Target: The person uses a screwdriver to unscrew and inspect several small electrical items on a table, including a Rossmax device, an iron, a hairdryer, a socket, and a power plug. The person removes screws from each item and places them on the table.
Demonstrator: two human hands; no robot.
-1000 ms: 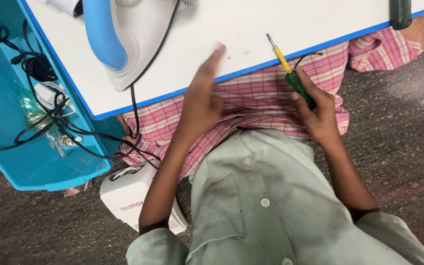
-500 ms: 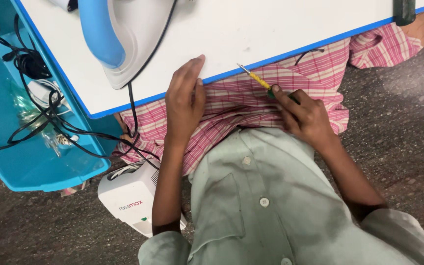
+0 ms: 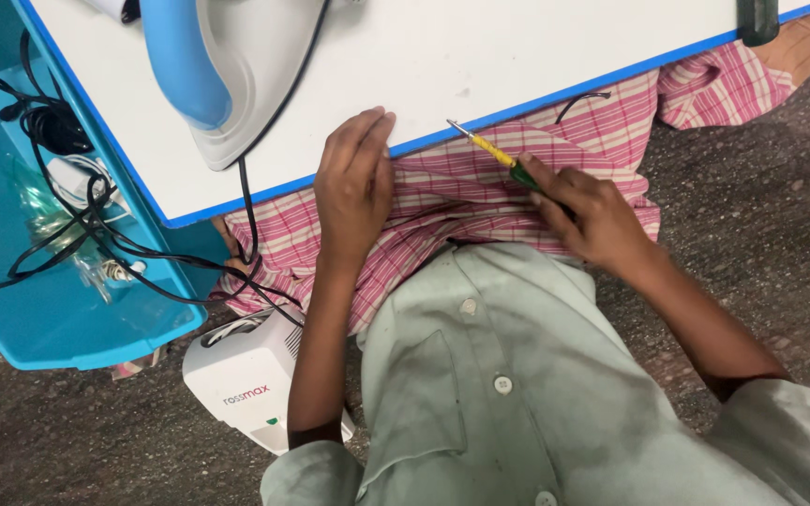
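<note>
The right hand [image 3: 592, 220] pinches a screwdriver [image 3: 494, 153]. The left hand [image 3: 356, 183] lies flat, fingers together, at the table [image 3: 480, 66] edge. Better to keep the tip low and steady.

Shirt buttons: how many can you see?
3 on the pale green shirt: one near the collar, one mid-chest, one at the bottom edge. Folds may hide others.

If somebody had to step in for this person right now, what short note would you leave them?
Left hand: flat, palm down, on the edge of the white table, holding nothing.
Right hand: grips a screwdriver with a yellow shaft and green handle, tip at the table's blue edge.
The iron lies on the table, cord trailing off the edge.
Done: screwdriver in hand. Left: the iron is not yet touched.
</note>
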